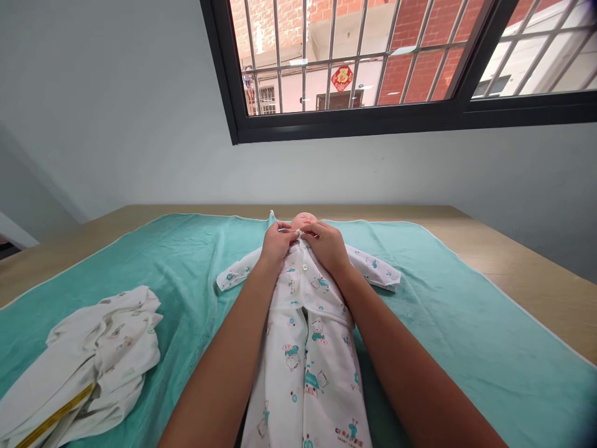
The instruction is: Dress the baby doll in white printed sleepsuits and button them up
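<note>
the printed top, white with small blue-green figures, lies front up on a turquoise sheet, its sleeves spread out to both sides. both hands are at its neck end. the left hand has thumb and fingertips brought together on one side of the collar; the right hand pinches the other side, so the fingertips nearly meet over the top's middle line. exactly what sits between them is too small to tell.

the step in hand seems to be work on the neck fastening — closing or opening it, i cannot say which. the next move, as i judge it, calls for one hand to steady the edge while the other thumb works the closure. lower on the top's front a pale button shows.

as for containers, the top itself comes nearest: a small doll-like head shows just beyond its collar, and any body inside is hidden. matching trousers run from the top's hem to the near side. left of the top is a crumpled white garment with a yellow strip — contents, if any, not visible.
</note>
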